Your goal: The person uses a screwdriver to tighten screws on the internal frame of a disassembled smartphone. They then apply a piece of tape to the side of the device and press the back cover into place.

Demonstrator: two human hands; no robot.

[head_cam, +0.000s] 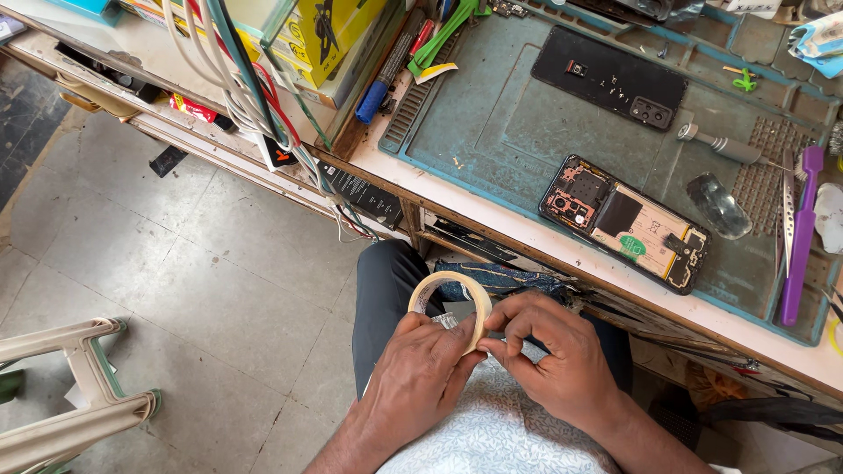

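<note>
Both hands are together over the lap, below the bench edge. Left hand (420, 373) holds a roll of pale tape (450, 307), fingers curled against the roll's lower side, thumb up against its outer face. Right hand (549, 351) meets it from the other side; thumb and forefinger are pinched at the roll's rim, fingertips touching the tape where the two hands meet. The roll stands on edge, its open core facing the camera, above a patterned white garment and beside a dark trouser leg (386, 294). Just above the hands, on a blue-green work mat (500, 132), lies an opened phone (625, 223), back removed, battery and circuit board exposed, set diagonally near the bench's front edge. Further back on the mat lies the black back cover (610, 77), also diagonal, well apart from the phone. Right of the phone: a clear oval piece (720, 204), a grey-handled screwdriver (720, 145), a purple-handled brush (801, 237) with tweezers just beside it. Back left of the mat: a blue-capped pen (386, 75) and a green tool (443, 35). A bundle of cables (246, 88) hangs over the bench's left end. On the tiled floor at lower left stands a pale plastic stool (75, 386).
</note>
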